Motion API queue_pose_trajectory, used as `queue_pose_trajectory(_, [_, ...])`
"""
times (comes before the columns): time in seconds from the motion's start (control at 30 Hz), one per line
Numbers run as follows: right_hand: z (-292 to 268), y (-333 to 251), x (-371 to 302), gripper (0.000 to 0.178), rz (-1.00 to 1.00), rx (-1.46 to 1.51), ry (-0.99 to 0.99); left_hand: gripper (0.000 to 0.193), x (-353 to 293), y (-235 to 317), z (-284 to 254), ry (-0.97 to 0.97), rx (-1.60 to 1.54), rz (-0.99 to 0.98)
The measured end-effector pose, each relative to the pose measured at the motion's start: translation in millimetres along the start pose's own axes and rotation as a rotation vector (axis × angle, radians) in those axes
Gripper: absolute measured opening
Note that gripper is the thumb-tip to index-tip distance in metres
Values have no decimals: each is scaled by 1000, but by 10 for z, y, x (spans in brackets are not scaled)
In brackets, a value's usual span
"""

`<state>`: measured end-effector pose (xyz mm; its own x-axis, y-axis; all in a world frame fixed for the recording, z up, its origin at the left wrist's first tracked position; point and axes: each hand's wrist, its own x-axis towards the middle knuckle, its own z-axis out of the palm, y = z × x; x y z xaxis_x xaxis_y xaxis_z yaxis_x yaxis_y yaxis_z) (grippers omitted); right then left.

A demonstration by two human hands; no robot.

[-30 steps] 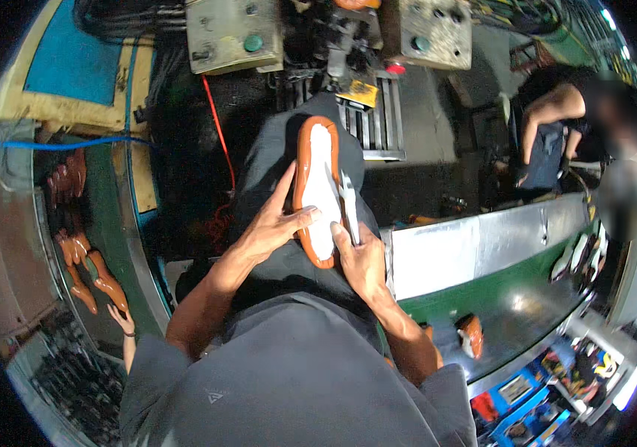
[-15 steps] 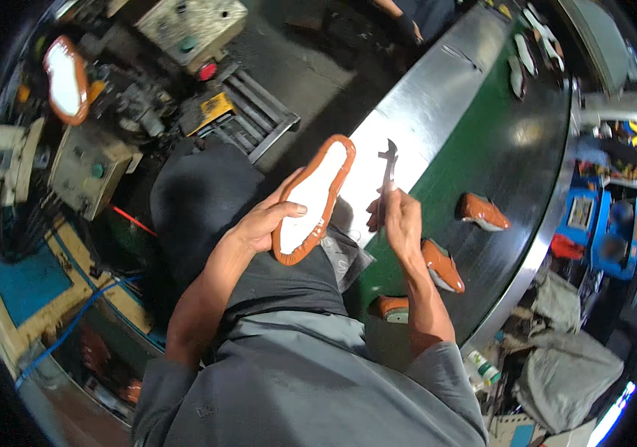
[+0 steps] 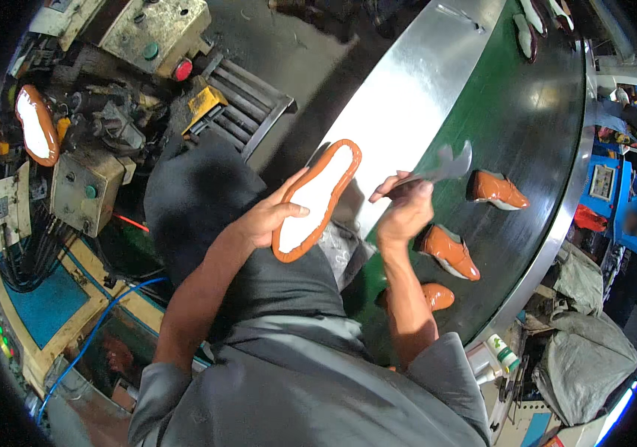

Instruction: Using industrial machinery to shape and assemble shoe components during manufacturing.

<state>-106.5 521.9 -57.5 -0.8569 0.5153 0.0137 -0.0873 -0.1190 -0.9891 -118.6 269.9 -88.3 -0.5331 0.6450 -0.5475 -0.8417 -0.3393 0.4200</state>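
Note:
My left hand (image 3: 266, 223) grips a brown shoe upper (image 3: 320, 192), turned so that its white underside faces up. The thumb presses on the white face and the fingers go behind the edge. To the right, my right hand (image 3: 405, 212) is closed round a metal tool (image 3: 450, 165) with a hooked, forked head, blurred by motion. The tool is apart from the shoe and points away to the right, over the green edge of the conveyor. Part of its handle is hidden in my fingers.
Several shiny brown shoes (image 3: 498, 190) stand on the dark conveyor belt (image 3: 534, 141) to my right; dark and white ones (image 3: 524, 37) lie farther along. A metal ledge (image 3: 415, 89) borders it. At left, a machine (image 3: 84, 179) carries another brown shoe (image 3: 37, 125). Blue bins (image 3: 605, 182) stand far right.
My right hand has turned the tool from pointing upward to pointing right, away from the shoe. My left hand keeps its hold. The view has shifted slightly, and the belt shoes appear displaced.

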Motion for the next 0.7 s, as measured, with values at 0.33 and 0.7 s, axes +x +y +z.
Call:
queue_pose_trajectory(0.33, [-86,265,-249,48,159,-394,-52,91,-36,-51,-15,-32,37,85])
queue_pose_trajectory(0.7, [20,562,-207,74,374,-818,-467,96,-88,-66,-60,-6,107,105])
